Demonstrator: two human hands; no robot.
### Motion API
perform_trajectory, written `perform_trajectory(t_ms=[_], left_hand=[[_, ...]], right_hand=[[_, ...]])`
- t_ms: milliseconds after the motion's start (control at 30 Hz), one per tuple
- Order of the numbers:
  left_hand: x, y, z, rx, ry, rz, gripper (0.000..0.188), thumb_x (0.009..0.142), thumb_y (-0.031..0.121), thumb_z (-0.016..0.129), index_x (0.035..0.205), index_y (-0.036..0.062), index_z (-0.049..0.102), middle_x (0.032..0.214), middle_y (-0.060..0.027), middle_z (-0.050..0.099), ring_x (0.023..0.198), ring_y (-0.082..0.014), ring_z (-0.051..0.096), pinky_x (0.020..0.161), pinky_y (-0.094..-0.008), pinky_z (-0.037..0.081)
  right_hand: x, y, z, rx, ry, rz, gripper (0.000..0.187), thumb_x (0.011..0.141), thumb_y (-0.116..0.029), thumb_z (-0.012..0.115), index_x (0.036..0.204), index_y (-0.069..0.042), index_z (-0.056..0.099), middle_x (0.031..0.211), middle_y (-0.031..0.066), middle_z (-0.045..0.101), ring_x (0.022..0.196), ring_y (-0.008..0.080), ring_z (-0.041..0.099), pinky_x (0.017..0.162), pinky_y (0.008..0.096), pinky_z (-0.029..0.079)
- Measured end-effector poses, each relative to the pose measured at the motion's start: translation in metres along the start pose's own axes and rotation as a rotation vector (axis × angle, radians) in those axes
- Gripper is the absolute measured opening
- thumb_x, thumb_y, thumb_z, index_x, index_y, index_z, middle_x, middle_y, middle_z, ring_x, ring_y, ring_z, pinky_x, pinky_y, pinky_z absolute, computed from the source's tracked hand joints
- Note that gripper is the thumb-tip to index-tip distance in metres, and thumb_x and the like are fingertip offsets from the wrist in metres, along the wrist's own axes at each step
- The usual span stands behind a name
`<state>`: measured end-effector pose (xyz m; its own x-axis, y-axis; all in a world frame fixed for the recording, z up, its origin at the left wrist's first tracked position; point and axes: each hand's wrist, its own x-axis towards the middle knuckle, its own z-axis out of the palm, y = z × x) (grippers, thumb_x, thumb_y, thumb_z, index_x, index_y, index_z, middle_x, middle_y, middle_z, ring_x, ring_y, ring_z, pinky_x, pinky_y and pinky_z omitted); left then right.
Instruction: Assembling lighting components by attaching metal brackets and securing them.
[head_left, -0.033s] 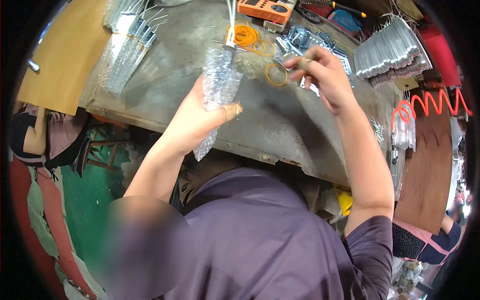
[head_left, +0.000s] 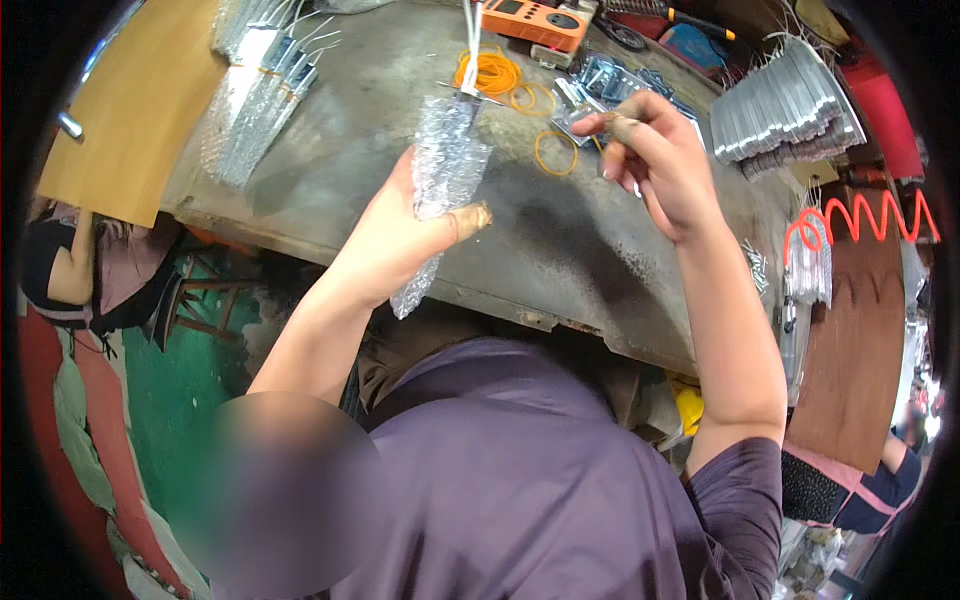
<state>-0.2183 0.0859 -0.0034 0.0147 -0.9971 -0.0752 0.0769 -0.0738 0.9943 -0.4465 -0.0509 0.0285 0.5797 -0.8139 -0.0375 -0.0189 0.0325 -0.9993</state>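
One view only, from a fisheye camera on the person's head, looking steeply down and forward. The grey table point(head_left: 560, 240) fills the upper middle of the frame, close in; its edges bend toward the dark round rim. The person's purple shirt point(head_left: 540, 480) takes the lower middle, and both forearms rise from there toward the centre.

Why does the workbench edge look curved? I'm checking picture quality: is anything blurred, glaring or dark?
Head view: fisheye bends the workbench edge and blackens the corners; a smeared patch sits lower left over the shirt; the bubble-wrapped bundle in the left hand glints; the right hand is sharp; a dark smudge on the bench beneath it may be shadow.
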Motion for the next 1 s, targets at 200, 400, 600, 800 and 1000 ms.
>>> perform_trajectory(t_ms=[200,400,600,800,1000], left_hand=[[-0.001,-0.002,0.009,0.133,0.01,0.111,0.064,0.076,0.024,0.069,0.125,-0.0033,0.038,0.101,-0.0093,0.057,0.093,-0.0162,0.054,0.081,-0.0313,0.044],[-0.004,0.007,0.013,0.7,0.101,0.197,0.065,0.075,0.042,0.066,0.116,-0.0032,0.045,0.098,-0.0189,0.059,0.089,-0.0339,0.059,0.077,-0.038,0.046],[-0.015,0.029,0.02,0.968,-0.052,0.331,0.071,0.07,0.049,0.066,0.111,-0.0055,0.048,0.097,-0.0208,0.058,0.088,-0.0369,0.058,0.078,-0.042,0.046],[-0.012,0.052,0.024,0.865,-0.329,0.16,0.073,0.065,0.045,0.073,0.115,-0.0013,0.047,0.1,-0.0204,0.058,0.094,-0.033,0.058,0.081,-0.0371,0.045],[0.018,0.012,-0.008,-0.285,-0.237,-0.035,0.08,0.066,0.051,0.077,0.119,-0.0004,0.047,0.106,-0.0072,0.057,0.099,-0.0165,0.053,0.087,-0.0297,0.043]], right_hand=[[-0.032,-0.035,0.063,-0.74,-0.027,-0.899,0.029,0.08,-0.002,0.051,0.108,-0.007,0.057,0.116,0.0115,0.059,0.066,0.015,0.06,0.053,0.0241,0.046],[-0.05,-0.038,0.075,-1.328,-0.191,-0.636,0.041,0.071,-0.001,0.06,0.108,-0.018,0.06,0.133,0.0039,0.048,0.083,0.0232,0.064,0.067,0.0306,0.052],[-0.033,-0.041,0.034,-1.045,-0.261,-0.537,0.036,0.089,-0.03,0.056,0.118,-0.009,0.057,0.135,0.0084,0.046,0.107,0.0209,0.056,0.08,0.0329,0.048],[-0.03,0.003,0.007,-0.285,-0.416,0.181,0.029,0.092,-0.02,0.051,0.116,-0.005,0.058,0.112,0.0077,0.061,0.086,0.0136,0.059,0.067,0.0283,0.052],[-0.107,-0.035,0.07,0.09,-0.61,-0.319,0.03,0.092,-0.008,0.049,0.12,-0.001,0.05,0.093,0.0138,0.066,0.086,0.0264,0.065,0.057,0.0318,0.056]])
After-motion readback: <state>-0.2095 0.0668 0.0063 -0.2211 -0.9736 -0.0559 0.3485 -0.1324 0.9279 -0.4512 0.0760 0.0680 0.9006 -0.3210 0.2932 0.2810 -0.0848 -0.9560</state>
